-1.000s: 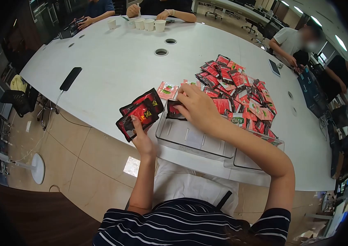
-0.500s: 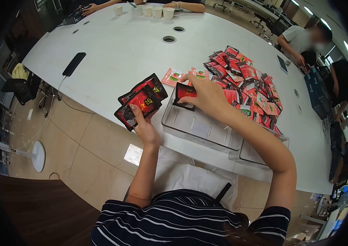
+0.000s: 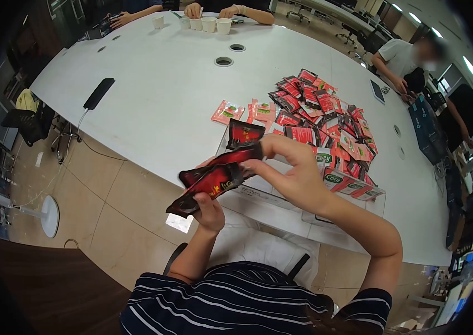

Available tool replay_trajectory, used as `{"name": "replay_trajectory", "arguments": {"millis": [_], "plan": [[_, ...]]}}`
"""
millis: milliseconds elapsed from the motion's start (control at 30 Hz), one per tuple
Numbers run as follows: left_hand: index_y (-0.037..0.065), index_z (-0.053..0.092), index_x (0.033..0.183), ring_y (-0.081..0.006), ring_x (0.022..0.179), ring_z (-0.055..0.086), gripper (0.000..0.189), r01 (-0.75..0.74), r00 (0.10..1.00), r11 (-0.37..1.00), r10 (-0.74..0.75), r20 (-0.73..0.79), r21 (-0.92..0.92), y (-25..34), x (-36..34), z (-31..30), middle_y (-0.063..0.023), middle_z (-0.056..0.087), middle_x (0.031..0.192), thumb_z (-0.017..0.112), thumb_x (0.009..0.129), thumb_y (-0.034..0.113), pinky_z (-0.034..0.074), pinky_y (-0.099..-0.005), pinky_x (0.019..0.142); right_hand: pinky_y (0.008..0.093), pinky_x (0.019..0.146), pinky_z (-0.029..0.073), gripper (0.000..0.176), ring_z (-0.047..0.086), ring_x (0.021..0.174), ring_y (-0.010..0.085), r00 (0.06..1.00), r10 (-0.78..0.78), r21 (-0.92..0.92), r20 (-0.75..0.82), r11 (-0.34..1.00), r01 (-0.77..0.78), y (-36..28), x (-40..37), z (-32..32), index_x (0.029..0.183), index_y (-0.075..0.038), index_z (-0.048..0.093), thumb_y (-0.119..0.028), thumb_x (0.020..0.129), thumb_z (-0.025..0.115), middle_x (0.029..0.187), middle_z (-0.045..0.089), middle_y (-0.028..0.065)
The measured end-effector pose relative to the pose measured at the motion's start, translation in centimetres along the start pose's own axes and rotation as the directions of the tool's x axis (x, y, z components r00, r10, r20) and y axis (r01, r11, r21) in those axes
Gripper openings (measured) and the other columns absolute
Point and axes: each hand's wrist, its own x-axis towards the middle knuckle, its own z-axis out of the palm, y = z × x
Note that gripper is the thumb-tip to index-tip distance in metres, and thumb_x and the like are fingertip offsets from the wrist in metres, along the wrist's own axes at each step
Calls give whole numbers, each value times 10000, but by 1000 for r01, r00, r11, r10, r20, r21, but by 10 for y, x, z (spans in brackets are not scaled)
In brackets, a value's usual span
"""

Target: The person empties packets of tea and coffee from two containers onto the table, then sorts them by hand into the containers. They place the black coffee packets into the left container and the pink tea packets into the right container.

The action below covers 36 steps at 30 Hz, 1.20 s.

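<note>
Now the right hand [image 3: 300, 176] has let go of one G7 coffee sachet [image 3: 246, 134], left standing beyond it at the clear bin's [image 3: 270, 199] end, and pinches the held sachets [image 3: 210, 183] gripped in the left hand [image 3: 211, 216], so both hands share them.

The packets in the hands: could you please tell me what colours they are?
The packets are red and black, seen best in the head view.

Both hands [image 3: 253, 181] on dark red packets [image 3: 214, 176]; another packet [image 3: 245, 134] upright in clear bin [image 3: 270, 196]; packet pile [image 3: 326, 117] alongside.
</note>
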Motion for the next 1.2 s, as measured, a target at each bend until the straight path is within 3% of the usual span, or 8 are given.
{"name": "replay_trajectory", "arguments": {"millis": [67,167,300,400,533,567,767,1200], "plan": [[-38,375,1354,-252,1166,517,667,-3,996,999,8,87,-52,26,13,25,-155,510,1270,350,1002,529,373,-401,1048,285,650,454,133,572,671,147,995,22,-43,-94,999,-26,1,-10,-12,928,-12,640,-94,842,698,723,606,48],[-16,349,1392,-238,1090,545,620,-40,964,994,65,-257,100,9,31,16,-156,472,1283,344,1020,479,478,-339,900,316,649,473,167,604,706,180,965,171,10,-198,985,-173,4,-17,-39,974,-16,635,-125,858,687,783,635,65],[39,424,1365,-68,581,467,475,116,941,988,-75,-330,104,4,68,15,-39,579,861,473,1008,348,381,-222,487,375,668,479,225,590,773,267,994,111,-655,-25,749,-100,16,-23,-62,983,-38,631,-180,824,705,836,624,86],[34,455,1336,-57,586,469,470,270,925,942,-197,-324,199,-10,73,14,-19,575,852,553,978,323,383,-210,490,355,666,449,137,545,757,237,980,-115,-764,165,613,201,38,-22,-48,897,-66,641,-140,802,705,787,580,66],[46,536,1194,-64,584,480,374,440,797,886,-461,-392,-146,-22,73,-4,-11,591,847,599,957,328,395,-220,509,350,718,438,179,531,826,224,980,-82,-809,183,554,197,51,-10,-38,879,-74,616,-175,778,724,832,564,48],[57,518,1184,-109,693,600,371,499,778,858,-505,-373,-120,-22,71,-7,-48,631,941,563,971,357,480,-236,602,352,718,438,184,530,822,224,984,-81,-797,158,578,176,54,-7,-38,871,-75,609,-180,776,726,835,562,48],[44,311,1375,-299,1010,669,507,339,900,926,-371,-229,-168,-18,74,-1,-157,576,1233,346,1028,413,581,-333,756,353,704,426,236,523,808,225,993,-32,-717,115,689,105,60,2,-41,846,-72,567,-204,765,745,835,544,43],[33,340,1374,-249,1006,659,582,297,895,954,-266,-358,33,-18,70,-2,-134,576,1207,290,1026,497,548,-298,743,357,725,395,298,531,801,226,983,-71,-762,171,622,178,62,-1,-42,896,-77,548,-240,756,755,825,547,40]]}}
